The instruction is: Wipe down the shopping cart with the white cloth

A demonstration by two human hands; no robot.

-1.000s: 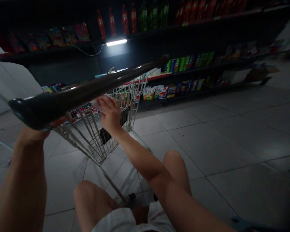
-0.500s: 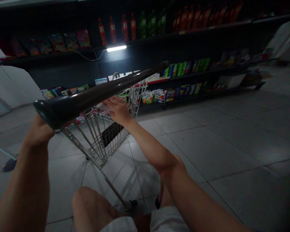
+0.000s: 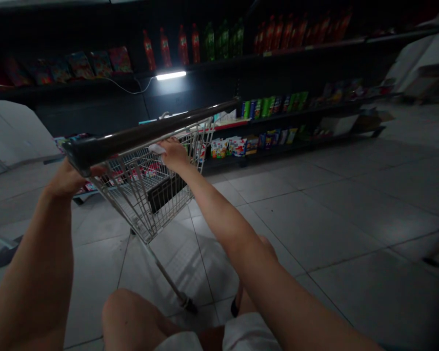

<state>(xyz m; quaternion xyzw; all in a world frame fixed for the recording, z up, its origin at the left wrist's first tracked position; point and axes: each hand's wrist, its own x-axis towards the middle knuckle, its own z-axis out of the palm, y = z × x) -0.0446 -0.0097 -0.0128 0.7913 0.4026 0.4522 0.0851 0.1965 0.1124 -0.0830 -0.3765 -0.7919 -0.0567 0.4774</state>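
Head view, entry by entry.

Left grip: my left hand, at left of frame, curled under the end of the glossy dark brown cart handle. It looks closed on the bar, though the bar hides part of my fingers.

Right grip: my right hand, at centre, fingers over the top wire rim of the grey metal-wire shopping cart basket. A small white scrap of paper or cloth sits at my fingertips. I cannot tell whether I am pinching it or only touching it.

Contents: brightly printed packets lie inside the basket, too dim to name. A black flap hangs at the basket's near end.

Surroundings: black shelving runs across the upper frame, with red bottles above a white tube light. Snack packets line a low shelf at centre. Pale grey floor tiles fill the right.

Risks: if my right fingers loosen, the white scrap could drop through the wires. Swinging the basket's far corner toward the low shelf could knock packets. The dim light could hide the dark object at lower left from me.
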